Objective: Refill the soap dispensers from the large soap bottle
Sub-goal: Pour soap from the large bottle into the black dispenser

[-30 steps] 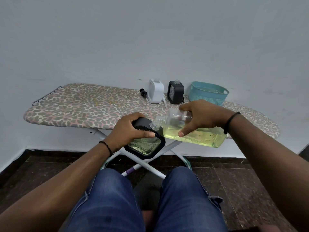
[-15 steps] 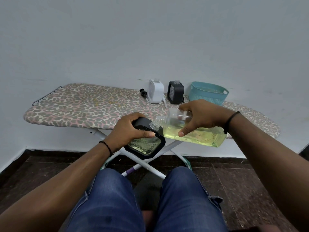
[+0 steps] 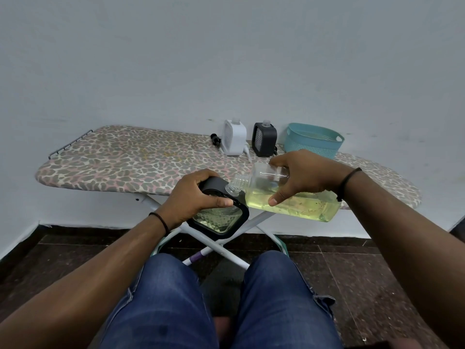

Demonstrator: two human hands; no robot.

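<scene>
While nothing shifts since a second ago, your right hand (image 3: 304, 177) grips the tipped large soap bottle (image 3: 289, 197), neck at the black dispenser (image 3: 219, 210) your left hand (image 3: 193, 197) clasps off the ironing board's (image 3: 125, 167) near edge: pouring continues.

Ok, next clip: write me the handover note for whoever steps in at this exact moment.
Left hand grips the black dispenser, tilted, in front of the ironing board; it is partly filled.
Right hand holds the large soap bottle on its side, neck at the dispenser's opening.
White dispenser and a second black dispenser stand at the back of the board, beside a teal basket.
Done: first fill under way.
Left: finish it, fill the other two if needed, refit the tops.
</scene>
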